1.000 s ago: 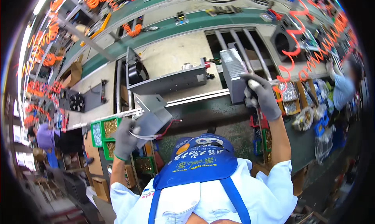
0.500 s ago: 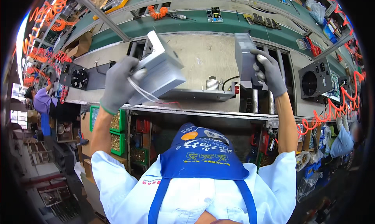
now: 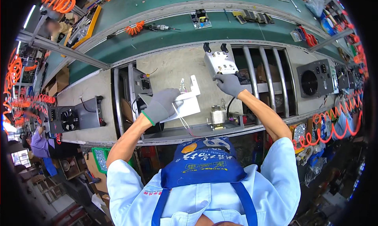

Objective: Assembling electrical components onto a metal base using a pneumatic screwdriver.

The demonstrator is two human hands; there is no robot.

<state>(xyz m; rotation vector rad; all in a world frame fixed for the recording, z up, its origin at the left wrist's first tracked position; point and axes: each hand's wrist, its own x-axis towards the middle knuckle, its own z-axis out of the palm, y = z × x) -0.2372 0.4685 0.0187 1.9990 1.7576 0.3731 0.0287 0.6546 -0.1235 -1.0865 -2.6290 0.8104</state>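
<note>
My gloved left hand (image 3: 163, 104) is closed around a bent silver sheet-metal piece (image 3: 191, 107). It has an upright white-looking arm, and thin white wires trail from it. To the right, a heat sink (image 3: 220, 62) rests on the bench, its flat face with small fittings turned up and black brackets at its corners. The gloved fingers of my right hand (image 3: 230, 85) are curled at its near edge. Between my hands and nearer to me lies a grey metal chassis (image 3: 232, 128) with a ribbed, coil-like part (image 3: 217, 116) standing in it.
Metal rollers (image 3: 264, 78) span a gap at the right. Fan-fitted chassis stand at the far right (image 3: 311, 80) and left (image 3: 71, 119). Behind, a green bench (image 3: 173, 39) bears a circuit board (image 3: 201, 19) and a power screwdriver (image 3: 159, 27). Orange coiled hoses (image 3: 334, 131) hang at the sides.
My right hand has brought the heat sink inward and down onto the bench, turning its fins out of sight. My left hand has lowered the sheet-metal piece and moved it to the right.
</note>
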